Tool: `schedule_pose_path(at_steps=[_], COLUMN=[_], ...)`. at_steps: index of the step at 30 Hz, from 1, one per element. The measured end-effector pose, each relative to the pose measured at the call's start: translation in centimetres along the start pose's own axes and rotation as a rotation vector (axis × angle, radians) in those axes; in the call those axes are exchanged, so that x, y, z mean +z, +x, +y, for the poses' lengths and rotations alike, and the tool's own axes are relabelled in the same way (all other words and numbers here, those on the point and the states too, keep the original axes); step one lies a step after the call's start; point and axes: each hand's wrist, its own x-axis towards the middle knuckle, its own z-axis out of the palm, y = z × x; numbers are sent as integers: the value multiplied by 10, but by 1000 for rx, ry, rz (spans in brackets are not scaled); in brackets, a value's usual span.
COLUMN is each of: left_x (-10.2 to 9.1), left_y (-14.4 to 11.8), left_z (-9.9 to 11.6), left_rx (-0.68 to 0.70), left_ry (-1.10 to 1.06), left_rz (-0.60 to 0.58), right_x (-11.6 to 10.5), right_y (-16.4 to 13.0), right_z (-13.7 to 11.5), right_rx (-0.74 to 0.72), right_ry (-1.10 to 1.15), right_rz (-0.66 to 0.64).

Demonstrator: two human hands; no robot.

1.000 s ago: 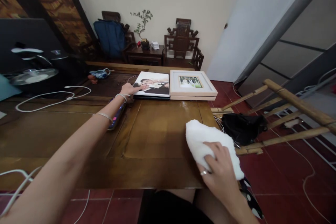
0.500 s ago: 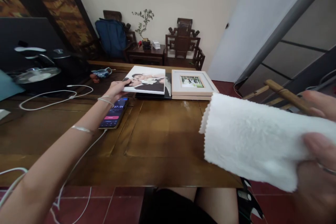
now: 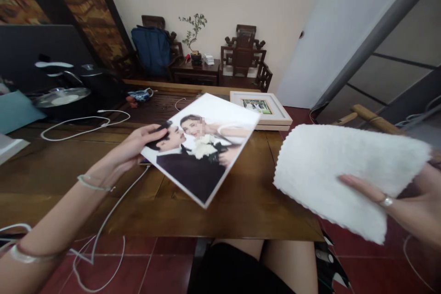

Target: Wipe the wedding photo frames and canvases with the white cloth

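My left hand [image 3: 138, 144] grips the left corner of a photo panel [image 3: 193, 170], thumb on its face. The panel is thin and white-edged, shows two people in formal clothes with white flowers, and is held turned above the wooden table [image 3: 251, 202]. To the right, my right hand [image 3: 409, 200] holds a white fluffy cloth [image 3: 317, 165] with scalloped edges, a thumb on top and the other fingers mostly hidden. Cloth and panel are apart. Behind the panel's right corner lies a pale wooden picture frame [image 3: 280, 110] with a small photo in it.
At the left are a white cable [image 3: 48, 137], a lidded pot [image 3: 64, 97], a black kettle [image 3: 98, 80] and a white box [image 3: 12, 149]. The panel covers most of a phone whose charging cable [image 3: 119, 209] hangs over the table edge. A wooden chair [image 3: 375, 119] stands at the right.
My left hand has lifted the photo panel off the stack, brought it nearer and turned it. My right hand has shifted left, and the cloth is now spread wider.
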Motion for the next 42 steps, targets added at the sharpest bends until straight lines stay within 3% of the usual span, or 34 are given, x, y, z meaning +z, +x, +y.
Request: schedule_pose_path(at_steps=[3, 6, 9, 12, 16, 21, 24, 27, 30, 34, 42], left_x=[6, 13, 21, 29, 35, 42, 51, 61, 69, 72, 70], left_y=[-5, -2, 5, 12, 22, 38, 47, 54, 60, 71, 90], left_z=[-16, -32, -44, -52, -60, -61, -57, -53, -52, -54, -58], left_rx=[-53, -52, -16, 8, -18, 29, 57, 50, 28, 27, -13], left_ry=[-16, 44, 108, 168, 183, 233, 284, 314, 340, 365, 373], left_rz=[-158, -259, -375, -474, -579, -682, -769, -823, -867, -892, -886], right_x=[-4, -4, 0, 2, 2, 13, 32, 54, 70, 77, 82], right_y=[7, 14, 18, 19, 17, 13, 3, -17, -42, -71, -94], right_z=[4, 12, 18, 22, 36, 54, 45, 28, 12, -3, -19], right_rx=[87, 247, 370, 367, 182, -303, -561, -716, -809, -885, -840], right_ry=[114, 239, 318, 312, 95, -312, -361, -264, -132, -40, 12], right_rz=[-192, -232, -101, 38, 105, 139, -17, -249, -367, -423, -549])
